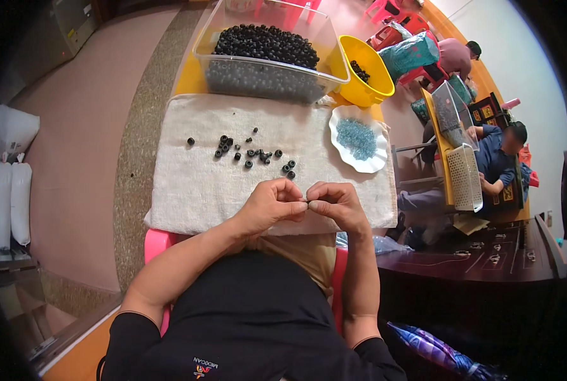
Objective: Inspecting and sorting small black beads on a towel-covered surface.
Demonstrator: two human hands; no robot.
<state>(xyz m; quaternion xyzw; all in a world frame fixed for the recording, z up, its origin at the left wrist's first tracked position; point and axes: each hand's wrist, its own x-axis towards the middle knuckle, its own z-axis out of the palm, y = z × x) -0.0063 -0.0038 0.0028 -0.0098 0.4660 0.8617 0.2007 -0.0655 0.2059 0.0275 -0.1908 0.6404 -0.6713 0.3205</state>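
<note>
In the head view, we see the left hand (274, 202) and the right hand (337, 204) meeting at the centre of the frame. Each grip is pinched, thumb against finger, on a small dark piece (307, 202) between the fingertips; we cannot tell its exact kind. We judge the step in hand to be fine fingertip work on that one piece, and the next move to call for a steady pinch from both hands.

Above and left of the hands, loose black bead-like pieces (225, 145) lie scattered over a white towel (194, 184) on the desk (185, 76).

At top centre, a clear plastic tub (326, 86) holds a large heap of similar black pieces. Right of it, a yellow basin (372, 95) holds only a small cluster of dark pieces. Right of centre, a scalloped white plate (380, 143) carries a spread of pale blue beads (357, 138). Farther right in the frame stands a white perforated basket (464, 178), whose contents we cannot make out.
</note>
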